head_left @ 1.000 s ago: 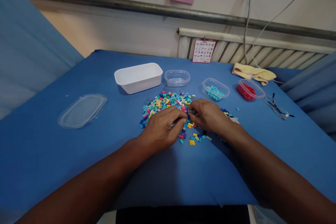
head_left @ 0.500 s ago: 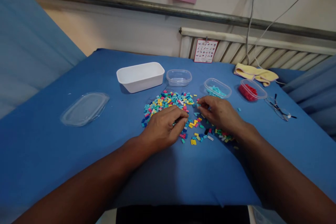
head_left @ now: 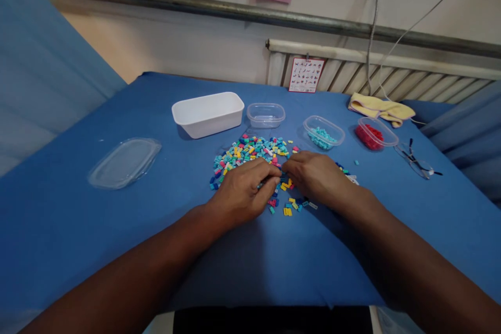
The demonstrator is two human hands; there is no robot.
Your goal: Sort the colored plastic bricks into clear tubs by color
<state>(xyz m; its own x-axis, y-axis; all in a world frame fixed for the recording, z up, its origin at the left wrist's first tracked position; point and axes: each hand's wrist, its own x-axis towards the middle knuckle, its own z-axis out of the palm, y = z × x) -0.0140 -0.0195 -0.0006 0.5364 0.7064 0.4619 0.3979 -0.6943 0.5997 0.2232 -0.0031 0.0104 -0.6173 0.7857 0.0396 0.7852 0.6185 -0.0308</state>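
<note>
A pile of small coloured plastic building bricks (head_left: 250,147) spreads over the blue-covered table. My left hand (head_left: 245,188) rests at the pile's near edge, thumb and index finger closed in a pinch; whatever lies between them is too small to make out. Fingertips of my right hand (head_left: 313,175) almost meet those of the left, bent down and closed over the bricks, and what they grip is hidden. Loose yellow bricks (head_left: 288,212) and a few others lie just below the hands. More bricks show partly behind my right hand.
Behind the pile stand a white tub (head_left: 209,117) and a clear container (head_left: 266,116). To the right are containers of turquoise bricks (head_left: 321,137) and red bricks (head_left: 370,136), glasses (head_left: 417,160) and a yellow cloth (head_left: 380,108). Clear lids (head_left: 125,163) lie at left.
My right hand has moved left and slightly nearer to me, from the pile's right edge to beside my left fingertips. My left hand has stayed in place.
</note>
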